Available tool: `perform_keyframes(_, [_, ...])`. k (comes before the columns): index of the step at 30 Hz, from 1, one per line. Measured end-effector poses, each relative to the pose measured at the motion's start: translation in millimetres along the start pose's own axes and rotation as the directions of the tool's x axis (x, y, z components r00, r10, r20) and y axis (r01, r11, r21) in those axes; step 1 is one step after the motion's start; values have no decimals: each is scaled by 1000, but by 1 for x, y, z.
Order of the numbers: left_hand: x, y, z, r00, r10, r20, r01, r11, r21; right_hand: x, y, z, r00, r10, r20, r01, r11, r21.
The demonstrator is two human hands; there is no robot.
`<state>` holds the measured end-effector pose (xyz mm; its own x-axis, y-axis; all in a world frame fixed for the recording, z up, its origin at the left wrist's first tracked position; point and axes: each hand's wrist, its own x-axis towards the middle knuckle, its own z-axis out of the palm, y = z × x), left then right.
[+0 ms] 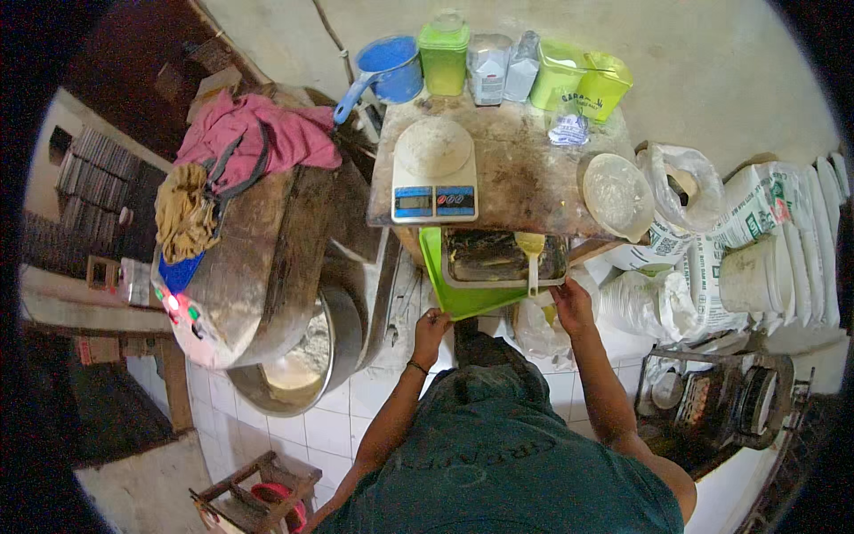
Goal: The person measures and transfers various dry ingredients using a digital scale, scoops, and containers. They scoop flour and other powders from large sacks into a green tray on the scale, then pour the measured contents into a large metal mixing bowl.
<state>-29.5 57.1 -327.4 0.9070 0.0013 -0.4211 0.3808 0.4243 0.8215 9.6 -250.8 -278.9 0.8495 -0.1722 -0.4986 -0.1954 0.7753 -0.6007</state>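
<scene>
My left hand point(432, 328) pinches the near left corner of a flat lime-green tray point(467, 304). At the near right end my right hand point(572, 306) has its fingers at the tray's edge, close to the corner of a metal baking pan point(510, 283); the exact grip there is partly hidden. The pan rests on the tray, its inside dark and smeared with a yellowish substance. A pale yellow spatula or brush point(532, 245) lies in it, its handle hanging over the near rim. The far parts of tray and pan are hidden under the tabletop.
On the floury wooden table point(520, 173) are a digital kitchen scale point(435, 170) and a plastic bowl point(618, 197). A blue dipper point(390, 70) and green containers point(444, 60) line the back. At left stands a machine with a metal bowl point(343, 347); sacks point(754, 207) are stacked at right.
</scene>
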Motion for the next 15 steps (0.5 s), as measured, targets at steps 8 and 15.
perform_keyframes(8, [-139, 4, -61, 986, -124, -111, 117, 991, -63, 27, 14, -9, 1000, 22, 9, -23, 998, 51])
perform_keyframes(15, [-231, 18, -114, 965, -82, -251, 70, 996, -55, 87, 51, -39, 995, -44, -91, 26, 982, -188])
